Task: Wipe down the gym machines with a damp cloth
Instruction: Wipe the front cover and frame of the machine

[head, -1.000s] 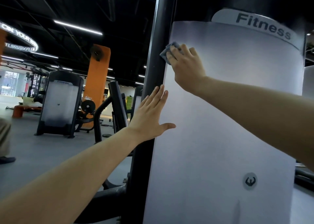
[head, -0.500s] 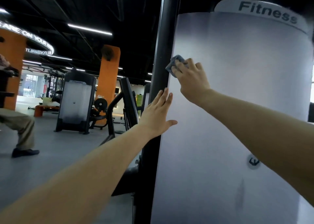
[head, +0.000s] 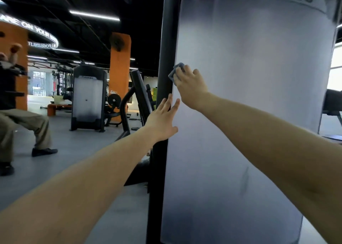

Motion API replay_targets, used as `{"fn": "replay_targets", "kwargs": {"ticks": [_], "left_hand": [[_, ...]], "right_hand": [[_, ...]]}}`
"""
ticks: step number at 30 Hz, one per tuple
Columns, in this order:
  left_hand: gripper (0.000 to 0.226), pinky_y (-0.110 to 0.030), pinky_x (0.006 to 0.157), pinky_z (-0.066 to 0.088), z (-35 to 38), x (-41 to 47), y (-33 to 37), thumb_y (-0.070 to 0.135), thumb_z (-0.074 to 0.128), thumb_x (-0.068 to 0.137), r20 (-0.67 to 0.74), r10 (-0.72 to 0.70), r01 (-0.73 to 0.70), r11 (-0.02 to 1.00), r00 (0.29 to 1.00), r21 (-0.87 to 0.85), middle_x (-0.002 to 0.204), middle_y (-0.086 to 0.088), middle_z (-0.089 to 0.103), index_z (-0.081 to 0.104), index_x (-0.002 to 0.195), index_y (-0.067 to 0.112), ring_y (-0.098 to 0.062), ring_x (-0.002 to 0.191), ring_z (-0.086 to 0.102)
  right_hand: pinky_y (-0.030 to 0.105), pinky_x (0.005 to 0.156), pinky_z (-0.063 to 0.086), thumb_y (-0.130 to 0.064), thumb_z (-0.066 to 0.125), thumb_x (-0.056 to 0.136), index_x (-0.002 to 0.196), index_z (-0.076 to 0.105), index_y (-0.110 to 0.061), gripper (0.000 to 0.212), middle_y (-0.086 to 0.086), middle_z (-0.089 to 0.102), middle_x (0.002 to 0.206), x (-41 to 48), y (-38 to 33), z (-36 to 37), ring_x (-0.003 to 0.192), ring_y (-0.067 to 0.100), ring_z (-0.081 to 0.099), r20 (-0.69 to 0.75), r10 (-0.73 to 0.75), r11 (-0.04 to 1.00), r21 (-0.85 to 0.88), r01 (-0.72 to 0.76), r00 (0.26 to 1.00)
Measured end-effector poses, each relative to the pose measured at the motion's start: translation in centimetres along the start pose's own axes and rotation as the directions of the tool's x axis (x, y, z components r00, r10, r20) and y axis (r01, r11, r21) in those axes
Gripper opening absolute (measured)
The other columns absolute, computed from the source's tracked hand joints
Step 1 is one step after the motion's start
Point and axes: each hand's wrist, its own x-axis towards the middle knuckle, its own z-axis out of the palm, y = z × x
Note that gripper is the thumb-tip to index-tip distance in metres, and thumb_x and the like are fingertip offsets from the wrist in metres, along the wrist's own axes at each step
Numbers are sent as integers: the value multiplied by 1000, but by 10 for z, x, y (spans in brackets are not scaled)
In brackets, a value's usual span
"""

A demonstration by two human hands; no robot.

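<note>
A tall frosted white shroud panel (head: 249, 95) of a gym machine fills the right half of the view, with "Fitness" printed at its top. A black upright post (head: 166, 49) frames its left edge. My right hand (head: 192, 88) presses a small blue-grey cloth (head: 175, 72) against the panel's left edge, beside the post. My left hand (head: 162, 121) rests flat with fingers spread, lower down, across the post and the panel's edge. It holds nothing.
Another white-panelled machine (head: 87, 99) stands across the grey floor. A black angled frame (head: 137, 97) and weight plates sit behind the post. An orange pillar (head: 119, 67) rises behind. A seated person's legs (head: 22, 127) are at the far left.
My right hand with the cloth has slid down the panel's left edge. The view has shifted, showing the seated person at the left. My left hand stays on the post.
</note>
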Motion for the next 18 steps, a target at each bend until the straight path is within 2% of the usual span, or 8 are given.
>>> {"fn": "replay_targets", "kwargs": {"ticks": [2,6,9,12,14,18], "left_hand": [[106,-48,122,43,4,-7,0,46,64,100,-4,9,-9,1000,1000,-5,175,4,-28,-16,169,34,-21,165,-12],[103,-49,124,39,37,-36,-5,45,61,101,47,41,-41,999,998,-18,174,7,-31,-17,168,40,-20,165,-15],[102,-50,130,23,68,-60,-15,45,60,102,88,85,-84,996,992,-15,173,6,-35,-19,167,40,-20,164,-19],[102,-48,132,8,88,-76,-27,47,58,103,136,124,-124,992,983,-4,171,5,-39,-22,165,42,-21,162,-23],[100,-48,132,3,96,-83,-32,49,57,103,151,144,-145,989,978,-7,169,6,-41,-21,166,42,-20,162,-24],[99,-48,132,7,99,-88,-31,45,58,103,136,143,-139,989,980,-44,170,6,-40,-16,168,40,-20,163,-21]], "right_hand": [[42,101,49,-33,59,100,160,35,-13,67,12,35,161,-15,-9,8,143,34,34,17,28,999,30,-29,999],[42,98,49,-26,57,98,158,40,-13,63,10,42,157,-58,-31,39,137,34,37,-41,-32,998,50,34,999],[42,96,50,-22,56,97,156,42,-11,61,12,45,154,-87,-62,61,133,35,37,-72,-87,994,61,92,994],[42,94,51,-18,51,97,155,44,-9,60,13,47,154,-105,-79,67,136,36,43,-52,-160,987,0,160,986],[43,96,52,-16,49,96,154,45,-8,59,15,48,152,-101,-74,59,135,36,46,-38,-181,983,-26,180,983],[46,99,51,-11,55,97,151,48,-7,54,15,49,150,-63,-54,35,132,37,48,-34,-71,997,-12,70,997]]}}
